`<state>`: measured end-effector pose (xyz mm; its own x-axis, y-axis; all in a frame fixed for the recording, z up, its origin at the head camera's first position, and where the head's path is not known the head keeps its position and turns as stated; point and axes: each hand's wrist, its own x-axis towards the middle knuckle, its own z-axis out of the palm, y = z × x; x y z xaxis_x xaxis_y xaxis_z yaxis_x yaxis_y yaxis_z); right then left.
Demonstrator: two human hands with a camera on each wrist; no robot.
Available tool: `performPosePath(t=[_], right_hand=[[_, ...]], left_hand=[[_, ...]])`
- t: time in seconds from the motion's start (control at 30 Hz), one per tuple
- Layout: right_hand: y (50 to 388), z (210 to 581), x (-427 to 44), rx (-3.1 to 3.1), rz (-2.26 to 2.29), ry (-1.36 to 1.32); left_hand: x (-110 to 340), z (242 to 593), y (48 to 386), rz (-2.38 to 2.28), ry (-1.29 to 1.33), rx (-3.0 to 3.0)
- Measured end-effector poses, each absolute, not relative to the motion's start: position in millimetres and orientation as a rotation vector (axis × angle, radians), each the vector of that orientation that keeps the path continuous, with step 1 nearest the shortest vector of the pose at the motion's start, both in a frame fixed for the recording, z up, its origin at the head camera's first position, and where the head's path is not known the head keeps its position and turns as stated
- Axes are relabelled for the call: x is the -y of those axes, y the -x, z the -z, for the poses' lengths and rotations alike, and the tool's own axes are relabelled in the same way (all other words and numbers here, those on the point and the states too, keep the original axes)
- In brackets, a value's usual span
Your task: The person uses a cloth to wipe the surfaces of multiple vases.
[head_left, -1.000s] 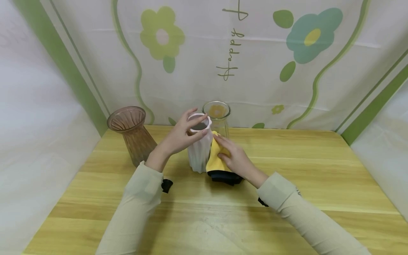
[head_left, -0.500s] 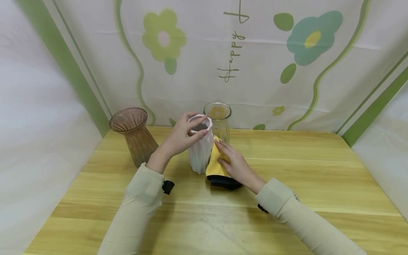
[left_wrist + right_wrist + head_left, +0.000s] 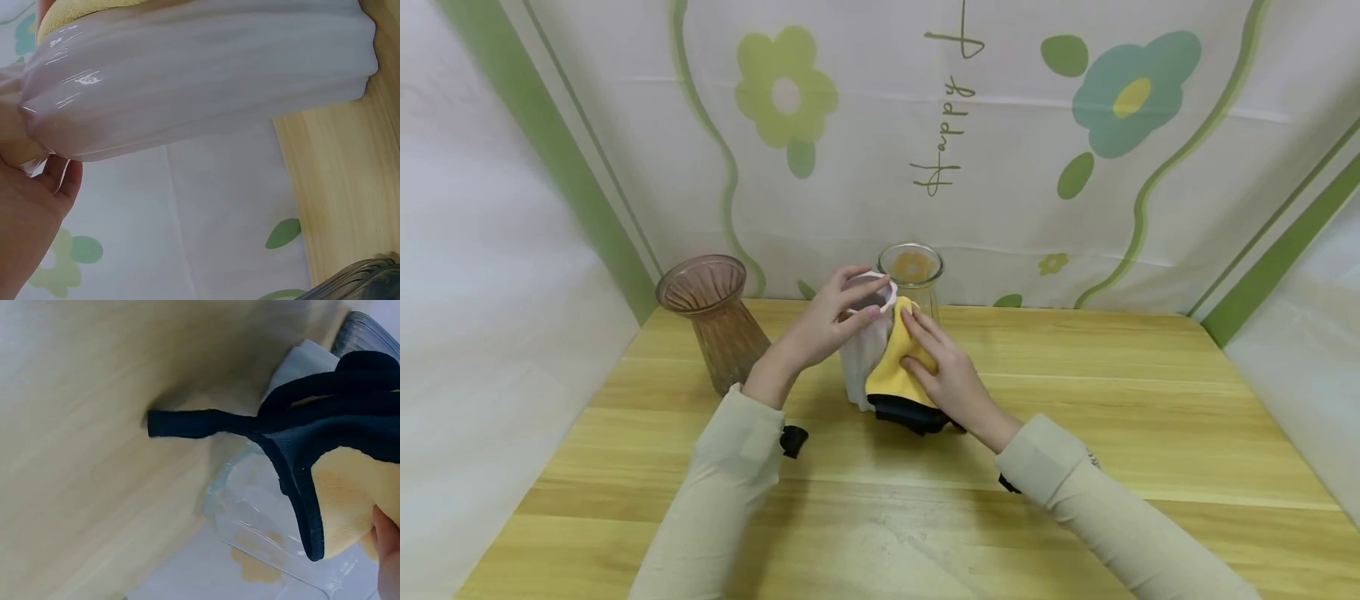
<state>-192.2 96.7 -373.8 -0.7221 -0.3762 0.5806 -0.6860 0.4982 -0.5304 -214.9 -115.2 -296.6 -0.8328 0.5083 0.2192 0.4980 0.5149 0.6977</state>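
the white vase [image 3: 857,362] stands on the wooden table [image 3: 1112,400], toward the far side and near the middle. the left hand [image 3: 827,321] grips it at the top, thumb and fingers curled round the rim from the left. the right hand [image 3: 953,375] holds a yellow cloth [image 3: 897,358] with a black border against the right side of the same vase, thumb and fingers on the cloth, thumb set apart from the fingers; how firmly it is pinched cannot be told. a clear glass vase [image 3: 921,294] stands just beyond, slightly right, partly hidden by the cloth. a brown glass vase [image 3: 718,333] stands to the left, apart from the white one. a flower-printed curtain [image 3: 865,192] hangs at the far edge.
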Motion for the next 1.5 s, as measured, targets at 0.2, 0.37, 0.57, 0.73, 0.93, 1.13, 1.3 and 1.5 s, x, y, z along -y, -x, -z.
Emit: performPosePath(t=[0.2,0.37,0.57,0.73,0.93,1.13,1.3,1.5], right_hand=[[192,386,-98,2.376,-1.080,-0.875],[190,397,-103,2.497,-1.065,-0.855],[188,405,-106,2.569,-1.016,-0.845],[189,402,-105,2.513,-1.014,-0.859],[192,387,-100,2.401,-1.041,-0.878],[194,373,-97,2.371,-1.105,-0.858],[194,374,-96,2.379,-1.127,-0.860],[192,391,-99,2.441,-1.101,-0.871]], left_hand=[[113,299,217,-1.283,-0.867,-2.717],[111,301,218,-1.297,-0.812,-2.722],[110,302,217,-1.255,-0.869,-2.789],[112,301,215,-1.236,-0.903,-2.807],[113,296,215,-1.251,-0.924,-2.765],[112,293,214,-1.254,-0.878,-2.740],[110,297,217,-1.317,-0.857,-2.709],[110,301,219,-1.317,-0.862,-2.736]])
